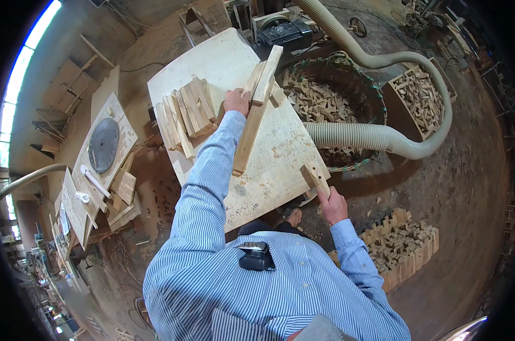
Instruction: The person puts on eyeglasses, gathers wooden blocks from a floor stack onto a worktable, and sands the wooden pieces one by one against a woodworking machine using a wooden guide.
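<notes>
1. At the far left, a dark round saw blade lies flat on a pale board, with a white tube-shaped tool just near of it and small wooden offcuts beside that.
2. On the left part of the pale, scuffed wooden worktable, a stack of short light-wood blocks lies in leaning rows.
3. The left hand, at the end of a blue-and-white striped sleeve, is closed around long pale wooden slats near their middle, thumb and fingers clamping them from the left side.
4. The slats' long axis runs from the near left to the far right: the near end rests on the tabletop toward the person, and the far end points up and away toward a dark motor housing at the table's far edge.
5. The right hand pinches a short pale wooden block at the table's near right corner; the block stands tilted, its upper end pointing far and slightly left.
6. Right of the table, a round wire-rimmed basket holds wood scraps, and a thick beige flexible hose curves around it.
7. Farther right sits a wooden crate of offcuts; near right, stacked small wood blocks lie on the dirt floor.
</notes>
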A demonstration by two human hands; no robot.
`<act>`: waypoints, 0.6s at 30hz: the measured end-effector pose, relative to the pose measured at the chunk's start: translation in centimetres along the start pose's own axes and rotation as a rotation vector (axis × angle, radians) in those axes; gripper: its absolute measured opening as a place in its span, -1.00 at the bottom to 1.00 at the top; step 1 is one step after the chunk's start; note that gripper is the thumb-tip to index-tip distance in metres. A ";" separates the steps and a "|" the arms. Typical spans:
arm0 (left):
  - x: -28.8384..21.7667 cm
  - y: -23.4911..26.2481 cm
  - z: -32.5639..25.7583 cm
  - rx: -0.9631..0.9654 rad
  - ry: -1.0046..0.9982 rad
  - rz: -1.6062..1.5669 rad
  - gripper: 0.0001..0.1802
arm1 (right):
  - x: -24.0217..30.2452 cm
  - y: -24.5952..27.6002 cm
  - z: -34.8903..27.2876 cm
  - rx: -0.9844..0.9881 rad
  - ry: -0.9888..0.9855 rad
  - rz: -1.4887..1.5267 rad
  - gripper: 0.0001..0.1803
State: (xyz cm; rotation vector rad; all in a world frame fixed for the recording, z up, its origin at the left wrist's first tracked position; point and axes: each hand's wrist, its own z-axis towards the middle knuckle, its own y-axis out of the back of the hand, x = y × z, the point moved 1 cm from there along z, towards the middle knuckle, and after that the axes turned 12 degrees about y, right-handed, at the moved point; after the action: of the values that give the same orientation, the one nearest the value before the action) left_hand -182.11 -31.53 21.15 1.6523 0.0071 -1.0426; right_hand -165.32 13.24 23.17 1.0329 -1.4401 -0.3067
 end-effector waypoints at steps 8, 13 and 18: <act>-0.1 -4.0 4.3 0.207 0.132 -0.163 -0.59 | 0.1 0.1 0.4 0.016 -0.008 -0.032 -0.42; -1.0 -4.9 6.1 0.160 0.095 -0.139 -0.56 | 0.2 0.0 1.2 0.033 -0.016 -0.028 -0.48; -1.0 -4.9 6.7 0.206 0.144 -0.230 -0.56 | 0.7 0.1 1.9 0.051 0.000 -0.016 -0.47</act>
State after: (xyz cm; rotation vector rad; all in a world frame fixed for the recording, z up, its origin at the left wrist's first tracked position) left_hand -189.28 -34.45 18.10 1.9457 0.1951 -1.1237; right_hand -166.98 12.05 23.35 1.0858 -1.4464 -0.2824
